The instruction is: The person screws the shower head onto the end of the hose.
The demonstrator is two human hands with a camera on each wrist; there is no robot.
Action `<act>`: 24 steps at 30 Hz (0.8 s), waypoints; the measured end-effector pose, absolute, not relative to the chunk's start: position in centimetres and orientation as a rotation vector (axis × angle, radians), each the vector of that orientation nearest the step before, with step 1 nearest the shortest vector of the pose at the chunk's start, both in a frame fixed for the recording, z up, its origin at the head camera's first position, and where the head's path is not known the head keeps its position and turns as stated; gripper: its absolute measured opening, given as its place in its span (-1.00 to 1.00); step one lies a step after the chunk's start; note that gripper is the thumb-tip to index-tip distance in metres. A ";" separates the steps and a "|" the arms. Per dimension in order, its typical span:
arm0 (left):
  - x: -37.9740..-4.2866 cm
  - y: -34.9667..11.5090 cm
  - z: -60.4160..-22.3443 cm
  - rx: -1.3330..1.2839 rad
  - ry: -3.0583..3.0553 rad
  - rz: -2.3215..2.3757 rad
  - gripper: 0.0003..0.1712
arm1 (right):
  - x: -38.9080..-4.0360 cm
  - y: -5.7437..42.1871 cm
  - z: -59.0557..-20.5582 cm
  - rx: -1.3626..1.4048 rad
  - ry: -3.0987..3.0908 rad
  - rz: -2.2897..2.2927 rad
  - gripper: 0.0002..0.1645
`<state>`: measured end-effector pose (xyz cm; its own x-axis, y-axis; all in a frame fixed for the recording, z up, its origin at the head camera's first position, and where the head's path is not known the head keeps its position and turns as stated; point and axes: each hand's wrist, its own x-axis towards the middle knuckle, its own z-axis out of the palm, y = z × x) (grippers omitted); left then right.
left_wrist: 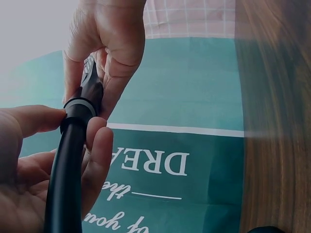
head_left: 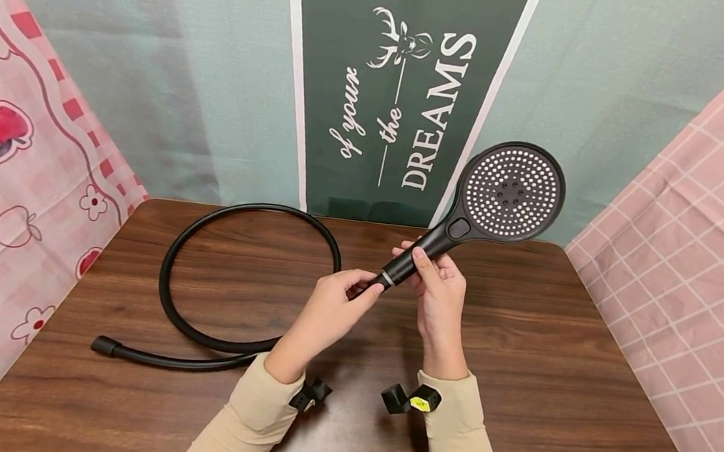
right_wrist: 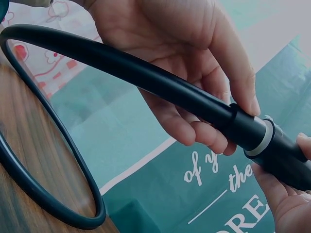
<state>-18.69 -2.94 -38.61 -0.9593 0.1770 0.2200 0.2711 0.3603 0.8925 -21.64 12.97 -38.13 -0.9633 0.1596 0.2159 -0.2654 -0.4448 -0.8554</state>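
A black hand shower (head_left: 513, 192) tilts up to the right over the table, its perforated face toward the head camera. My right hand (head_left: 441, 297) grips its handle, thumb on the near side. At the handle's lower end, my left hand (head_left: 332, 309) pinches the collar (right_wrist: 245, 127) of a black shower hose (head_left: 167, 266) between thumb and fingers. Collar and handle are in line, and a pale ring (right_wrist: 265, 141) shows between them in the right wrist view. From the left hand the hose loops across the table's left side to a free end fitting (head_left: 106, 346).
The brown wooden table (head_left: 552, 415) ends at a green cloth backdrop (head_left: 218, 98) with white lettering. Pink patterned cloths hang at the left (head_left: 32, 154) and right (head_left: 691, 233) sides. Small black devices (head_left: 411, 400) sit at both wrists.
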 end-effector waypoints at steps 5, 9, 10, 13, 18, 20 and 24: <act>-18.6 -2.9 -38.6 -0.418 -2.509 -1.672 -0.78 | -21.6 13.0 -38.1 0.158 -1.491 2.468 -0.86; -18.5 -2.8 -38.5 -0.413 -2.502 -1.665 -0.79 | -21.6 13.0 -38.2 0.156 -1.488 2.471 -0.87; -18.5 -2.8 -38.5 -0.410 -2.501 -1.666 -0.79 | -21.6 13.0 -38.2 0.154 -1.489 2.472 -0.87; -18.5 -2.8 -38.4 -0.395 -2.504 -1.683 -0.79 | -21.6 13.1 -38.1 0.147 -1.490 2.473 -0.87; -18.4 -2.8 -38.1 -0.361 -2.521 -1.732 -0.77 | -21.6 13.1 -38.1 0.143 -1.494 2.471 -0.86; -18.4 -2.8 -38.1 -0.348 -2.530 -1.743 -0.76 | -21.6 13.1 -38.1 0.144 -1.497 2.471 -0.86; -18.5 -2.8 -38.2 -0.336 -2.539 -1.754 -0.73 | -21.6 13.1 -38.1 0.146 -1.502 2.474 -0.86</act>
